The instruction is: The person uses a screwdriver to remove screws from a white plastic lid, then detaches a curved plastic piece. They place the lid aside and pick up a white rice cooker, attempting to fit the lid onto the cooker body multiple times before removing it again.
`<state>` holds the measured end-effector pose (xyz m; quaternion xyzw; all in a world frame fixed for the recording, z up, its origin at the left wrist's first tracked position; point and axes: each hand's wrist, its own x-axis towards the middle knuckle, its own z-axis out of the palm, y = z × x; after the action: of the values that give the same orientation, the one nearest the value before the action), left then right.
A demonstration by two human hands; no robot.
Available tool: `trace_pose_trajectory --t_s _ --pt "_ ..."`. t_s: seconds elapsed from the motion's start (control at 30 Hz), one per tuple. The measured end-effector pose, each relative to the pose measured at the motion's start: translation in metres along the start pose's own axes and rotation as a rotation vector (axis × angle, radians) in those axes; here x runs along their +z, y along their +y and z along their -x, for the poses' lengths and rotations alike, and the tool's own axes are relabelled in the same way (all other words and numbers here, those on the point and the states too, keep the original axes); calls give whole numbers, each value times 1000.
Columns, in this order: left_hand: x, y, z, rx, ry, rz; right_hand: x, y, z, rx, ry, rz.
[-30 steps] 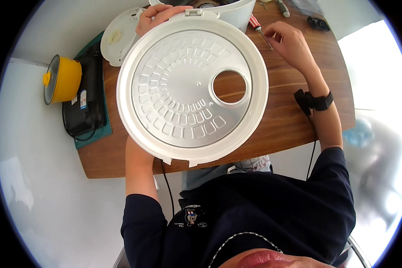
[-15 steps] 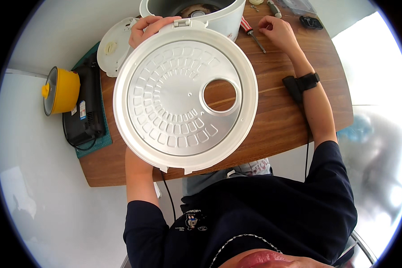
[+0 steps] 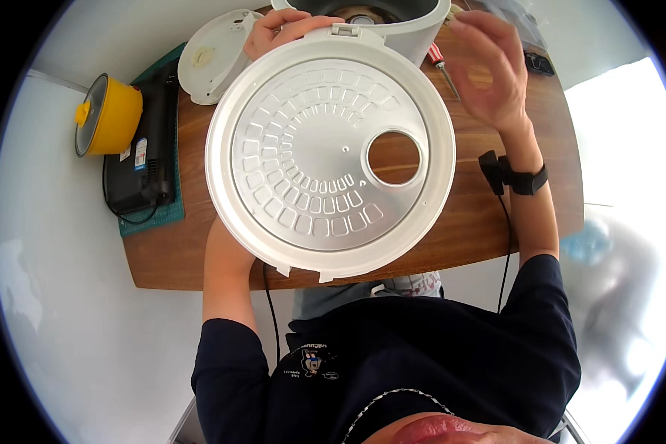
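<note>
Left hand (image 3: 285,28) grips round lid plate (image 3: 329,155) (palm hidden) — right hand (image 3: 488,70) open, blurred.

**White, Silver and Wood**

The round lid (image 3: 325,159) had a white rim and a silvery metal face stamped with curved rows of small raised rectangles. The table (image 3: 481,229) was brown wood with streaked grain. A yellow pot (image 3: 109,115) sat beside a black box (image 3: 144,152) on a green mat (image 3: 152,220). The screwdriver (image 3: 442,68) handle was red.
</note>
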<state>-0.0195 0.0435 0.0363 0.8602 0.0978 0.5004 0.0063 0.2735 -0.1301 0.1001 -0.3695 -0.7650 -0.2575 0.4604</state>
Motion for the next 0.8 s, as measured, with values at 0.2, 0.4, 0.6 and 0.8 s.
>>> trace_pose_trajectory --t_s 0.2,0.4,0.6,0.8 --pt "-1 -13 8 -120 0 72 11 -47 -23 -185 -32 -197" --pt "9 26 -3 -129 160 -56 17 -59 -26 -252 -80 -263" --pt "2 0 -7 50 -28 -4 9 -62 -35 -190 -119 -343" --pt "-1 9 -13 42 -30 -38 4 -65 -38 -174 -159 -362"
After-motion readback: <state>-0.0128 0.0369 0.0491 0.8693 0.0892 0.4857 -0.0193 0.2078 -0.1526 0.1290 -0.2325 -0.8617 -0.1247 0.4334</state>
